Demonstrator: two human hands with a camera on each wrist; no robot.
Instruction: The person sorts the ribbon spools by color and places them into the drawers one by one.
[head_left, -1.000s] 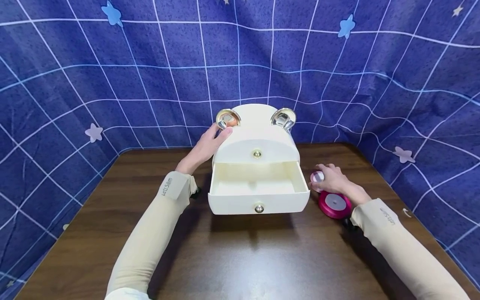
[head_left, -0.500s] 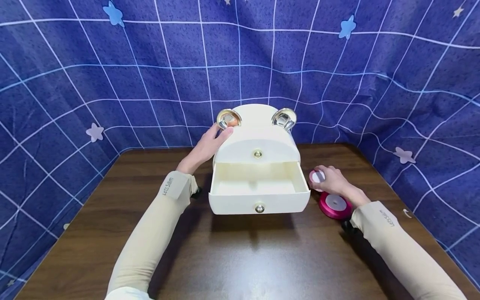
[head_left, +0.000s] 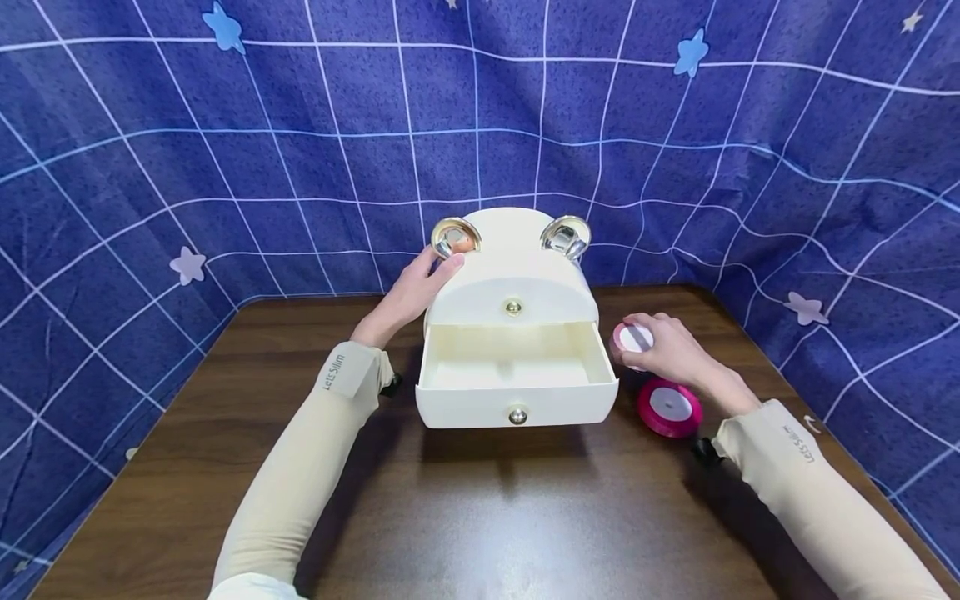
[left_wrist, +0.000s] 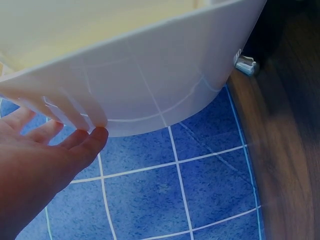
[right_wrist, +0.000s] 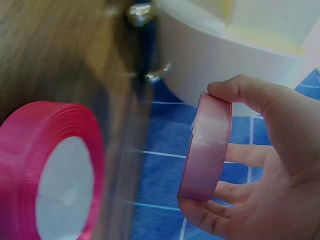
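A small white cabinet with ear-like metallic cups stands on the table, its lower drawer pulled out and the inside bare. My left hand rests against the cabinet's left side below one ear; the left wrist view shows fairly straight fingertips touching the smooth white wall. To the right of the drawer, my right hand holds a pale pink ribbon roll by its rim, thumb on one edge and fingers on the opposite edge. In the right wrist view the roll is clear of the tabletop.
A wider magenta ribbon roll lies flat on the brown table, just in front of my right hand. Behind the table hangs a blue gridded cloth with stars. The drawer's front with its round knob juts toward me.
My right hand has lifted the pale pink ribbon roll slightly and shifted it left, away from the magenta roll. The left hand and the cabinet have stayed in place.
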